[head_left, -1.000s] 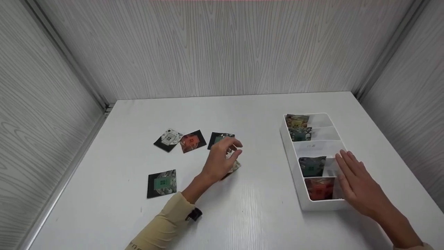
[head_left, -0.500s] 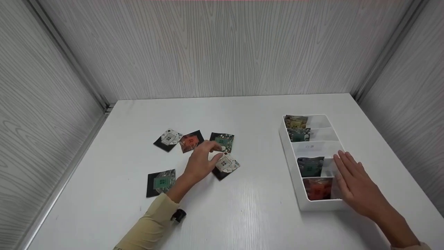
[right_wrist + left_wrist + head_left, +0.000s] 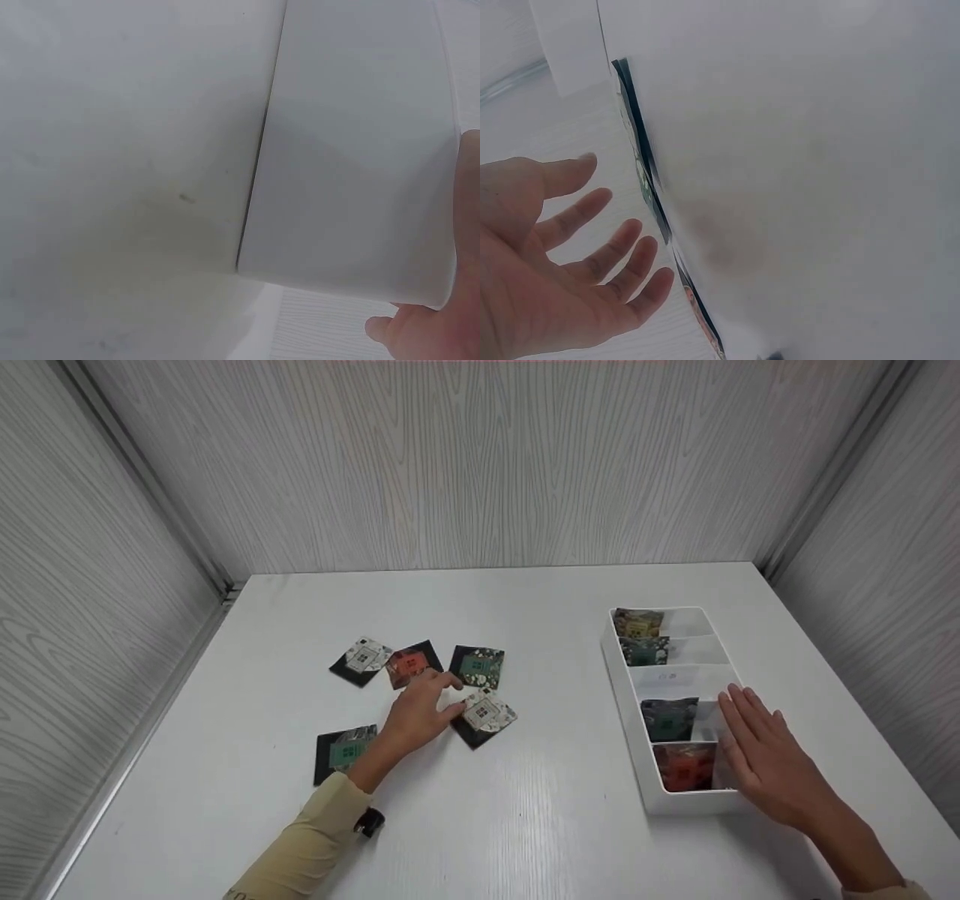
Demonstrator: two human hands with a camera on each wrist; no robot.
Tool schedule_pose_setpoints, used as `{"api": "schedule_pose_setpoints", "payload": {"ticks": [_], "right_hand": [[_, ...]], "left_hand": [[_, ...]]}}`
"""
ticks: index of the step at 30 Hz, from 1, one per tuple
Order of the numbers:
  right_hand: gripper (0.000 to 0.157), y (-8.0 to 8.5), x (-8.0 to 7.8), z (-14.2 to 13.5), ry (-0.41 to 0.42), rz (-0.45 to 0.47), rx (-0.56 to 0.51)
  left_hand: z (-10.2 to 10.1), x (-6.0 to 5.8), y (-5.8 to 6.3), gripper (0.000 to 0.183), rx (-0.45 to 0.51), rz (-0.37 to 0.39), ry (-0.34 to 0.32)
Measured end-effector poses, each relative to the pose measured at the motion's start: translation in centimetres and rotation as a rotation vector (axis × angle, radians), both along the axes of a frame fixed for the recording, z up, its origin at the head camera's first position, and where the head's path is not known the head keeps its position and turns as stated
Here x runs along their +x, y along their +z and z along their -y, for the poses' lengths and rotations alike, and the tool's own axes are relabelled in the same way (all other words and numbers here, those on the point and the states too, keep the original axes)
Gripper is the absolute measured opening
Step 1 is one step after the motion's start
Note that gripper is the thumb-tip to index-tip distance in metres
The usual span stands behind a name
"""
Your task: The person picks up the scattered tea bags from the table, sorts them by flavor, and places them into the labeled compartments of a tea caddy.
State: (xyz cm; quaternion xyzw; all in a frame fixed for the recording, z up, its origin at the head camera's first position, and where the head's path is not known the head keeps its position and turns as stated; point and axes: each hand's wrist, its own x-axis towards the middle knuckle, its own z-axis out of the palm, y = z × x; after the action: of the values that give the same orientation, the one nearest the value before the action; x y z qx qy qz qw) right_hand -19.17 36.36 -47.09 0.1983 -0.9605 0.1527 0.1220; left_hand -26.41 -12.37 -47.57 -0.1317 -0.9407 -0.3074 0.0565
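Observation:
My left hand (image 3: 418, 714) hovers low over the table with its fingers loosely bent and nothing in them. Its thumb and index fingertips are by a white-and-black square sachet (image 3: 489, 712); whether they touch it I cannot tell. In the left wrist view the left hand (image 3: 577, 262) has its fingers apart, beside sachets seen edge-on. Just beyond lie a green floral sachet (image 3: 481, 664) and an orange-and-black one (image 3: 407, 663), partly behind the fingers. My right hand (image 3: 776, 765) rests with straight fingers along the right side of a white divided box (image 3: 679, 804).
Another white-and-black sachet (image 3: 365, 658) touches the orange one at the left. Near my left wrist lies a dark green sachet (image 3: 341, 754), partly covered. Inside the box stand yellow (image 3: 637, 624), green floral (image 3: 643, 651), dark green (image 3: 670, 720) and red (image 3: 685, 767) sachets. Walls enclose the table.
My left hand has moved left from above the nearer white-and-black sachet, uncovering it and the green floral one. The right hand stays at the box.

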Motion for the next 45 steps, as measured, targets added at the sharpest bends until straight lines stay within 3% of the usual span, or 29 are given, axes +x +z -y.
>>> {"api": "schedule_pose_setpoints", "payload": {"ticks": [7,16,27,34,39,45], "right_hand": [[0.060,0.2,0.0,0.1,-0.006,0.005,0.011],[0.059,0.0,0.1,0.2,-0.005,0.004,-0.010],[0.059,0.0,0.0,0.0,-0.003,0.004,-0.014],[0.059,0.0,-0.1,0.1,-0.010,-0.008,-0.017],[0.058,0.0,-0.1,0.1,-0.011,-0.016,-0.027],[0.058,-0.2,0.0,0.0,-0.021,-0.020,-0.027]], "left_hand": [[0.5,0.0,0.2,0.029,-0.057,0.062,-0.037],[-1.1,-1.0,0.7,0.031,-0.168,0.143,-0.141],[-2.6,-1.5,1.0,0.031,-0.189,0.176,-0.233],[-2.8,-1.4,1.3,0.034,-0.092,0.199,-0.278],[-2.6,-1.3,1.2,0.035,-0.050,0.165,-0.305],[-2.4,-1.4,1.1,0.026,0.046,0.185,-0.258]]}}
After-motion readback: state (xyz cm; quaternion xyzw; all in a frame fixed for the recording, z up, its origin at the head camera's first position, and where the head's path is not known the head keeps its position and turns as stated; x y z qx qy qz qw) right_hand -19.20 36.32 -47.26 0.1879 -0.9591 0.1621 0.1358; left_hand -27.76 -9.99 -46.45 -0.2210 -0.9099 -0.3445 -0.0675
